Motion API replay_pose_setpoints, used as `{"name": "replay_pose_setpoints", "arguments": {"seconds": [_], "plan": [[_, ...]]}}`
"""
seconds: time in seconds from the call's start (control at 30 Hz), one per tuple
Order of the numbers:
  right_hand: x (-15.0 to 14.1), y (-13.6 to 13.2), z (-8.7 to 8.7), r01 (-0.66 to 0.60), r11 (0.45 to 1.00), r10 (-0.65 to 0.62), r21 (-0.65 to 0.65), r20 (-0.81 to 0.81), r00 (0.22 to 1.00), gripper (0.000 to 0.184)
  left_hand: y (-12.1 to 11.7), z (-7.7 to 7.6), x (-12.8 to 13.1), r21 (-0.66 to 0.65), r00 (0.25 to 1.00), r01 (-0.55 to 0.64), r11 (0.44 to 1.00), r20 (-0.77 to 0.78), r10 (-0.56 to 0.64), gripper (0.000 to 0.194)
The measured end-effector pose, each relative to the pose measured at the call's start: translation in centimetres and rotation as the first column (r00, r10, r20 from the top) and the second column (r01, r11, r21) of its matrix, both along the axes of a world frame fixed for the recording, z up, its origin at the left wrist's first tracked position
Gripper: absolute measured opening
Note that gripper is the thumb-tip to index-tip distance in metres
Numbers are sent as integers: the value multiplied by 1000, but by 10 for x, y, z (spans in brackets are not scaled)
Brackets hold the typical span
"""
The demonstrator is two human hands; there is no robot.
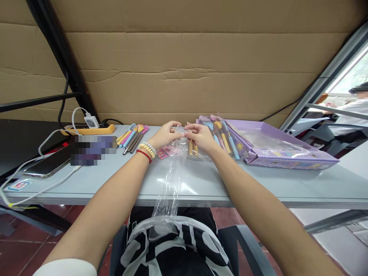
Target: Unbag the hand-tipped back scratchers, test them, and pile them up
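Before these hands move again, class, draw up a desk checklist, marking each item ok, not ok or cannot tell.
1. Hands at the plastic: ok; left hand and right hand appear to pinch the far end of the clear plastic strip.
2. Strip wholly on the table: not ok; it hangs over the front edge.
3. Strip's far end open: cannot tell; fingers cover it.
4. Colourful sticks apart from left hand: ok.
5. Purple tray apart from right hand: ok.

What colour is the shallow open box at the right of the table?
Light purple, with printed designs on the front wall of the box; head view.
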State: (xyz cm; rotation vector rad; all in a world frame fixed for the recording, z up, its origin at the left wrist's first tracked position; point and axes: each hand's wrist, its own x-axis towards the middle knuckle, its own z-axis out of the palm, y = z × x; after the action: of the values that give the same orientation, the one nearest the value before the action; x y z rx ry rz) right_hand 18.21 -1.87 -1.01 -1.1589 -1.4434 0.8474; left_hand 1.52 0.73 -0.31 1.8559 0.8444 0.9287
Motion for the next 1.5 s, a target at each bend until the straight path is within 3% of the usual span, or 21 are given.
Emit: {"name": "replay_pose_setpoints", "arguments": {"seconds": [0.1,0.17,0.23,0.3,0.37,0.47,0.53,0.6,0.73,0.8,0.9,0.97,1.0,1.07,1.17,1.23,1.3,1.4,1.5], "plan": [[-1,1,-2,-6,1000,6,15,22,1000,28,3,0,3,58,993,-107,992,44,105,33],[0,-1,-2,-10,1000,9,24,55,998,39,8,-1,3,128,956,-271,954,150,251,30],[0,-7,1,-44,999,44,-1,126,991,57,15,-2,1,173,857,-496,851,256,448,29],[-1,-16,6,-97,993,109,-59,231,967,77,21,0,-4,180,711,-695,696,309,631,28],[-1,-24,11,-136,985,166,-105,366,916,93,25,2,-11,164,567,-821,546,339,751,26],[3,-28,17,-149,980,198,-133,531,824,99,31,7,-24,103,397,-914,392,417,817,25],[8,-26,18,-151,972,225,-179,541,810,84,34,11,-30,32,318,-936,351,507,801,25],[14,-22,18,-121,977,196,-173,530,825,69,37,14,-33,-65,297,-906,418,605,738,28],[16,-17,12,-35,999,24,9,554,832,83,37,20,-29,-217,381,-623,752,755,533,33],[10,-17,8,-146,989,140,-31,522,841,88,35,21,-25,-238,382,-509,827,799,465,33],[-3,-20,5,-398,899,438,-184,402,804,61,35,20,-22,-260,331,-485,835,829,451,31],[-8,-22,8,-470,854,519,-222,309,797,40,35,21,-23,-283,286,-501,818,838,465,31],[-7,-23,11,-466,862,506,-200,259,823,35,35,21,-25,-295,274,-498,816,839,471,30],[0,-25,19,-368,927,374,-67,128,919,36,33,22,-27,-318,280,-463,828,833,477,29],[27,-26,37,-29,988,56,150,-177,983,44,28,24,-28,-353,348,-393,849,798,493,26],[50,-28,49,197,971,-128,134,-406,905,46,25,23,-26,-366,405,-381,849,760,509,23],[73,-31,59,338,940,-260,35,-568,781,37,24,21,-23,-364,467,-390,845,713,523,21],[98,-38,70,413,906,-355,-91,-696,624,27,23,18,-18,-343,546,-419,840,644,536,20],[116,-44,71,457,881,-395,-126,-727,561,24,22,17,-15,-315,609,-435,844,587,533,19]]}}
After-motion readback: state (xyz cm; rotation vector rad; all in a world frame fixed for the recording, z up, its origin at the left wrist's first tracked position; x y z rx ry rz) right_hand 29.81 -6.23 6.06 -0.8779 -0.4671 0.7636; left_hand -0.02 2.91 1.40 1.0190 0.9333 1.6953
